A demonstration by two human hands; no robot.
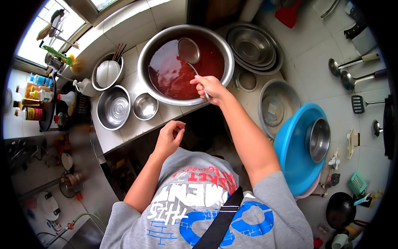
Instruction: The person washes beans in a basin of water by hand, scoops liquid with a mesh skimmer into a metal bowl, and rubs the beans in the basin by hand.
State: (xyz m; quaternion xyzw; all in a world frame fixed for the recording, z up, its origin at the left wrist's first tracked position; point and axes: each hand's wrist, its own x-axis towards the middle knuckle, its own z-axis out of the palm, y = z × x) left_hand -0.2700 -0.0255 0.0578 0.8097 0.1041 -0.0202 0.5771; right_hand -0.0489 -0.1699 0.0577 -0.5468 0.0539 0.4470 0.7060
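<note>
The tabletop (106,141), faced with pale tiles, carries a big metal basin (143,66) near its front edge. To the left, a silver bowl (113,107) stands just beside a smaller bowl (145,106), with a metal pot (121,74) behind them. To the right sit stacked basins (251,49), a small round container (247,81) and a wide grey basin (289,96).

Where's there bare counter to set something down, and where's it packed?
The counter's front left corner is bare tile, just before the wide metal bowl. A narrower patch lies between the small metal bowl and the red-liquid basin. Right of that basin it's crowded: stacked basins, grey basin, blue tub.
</note>
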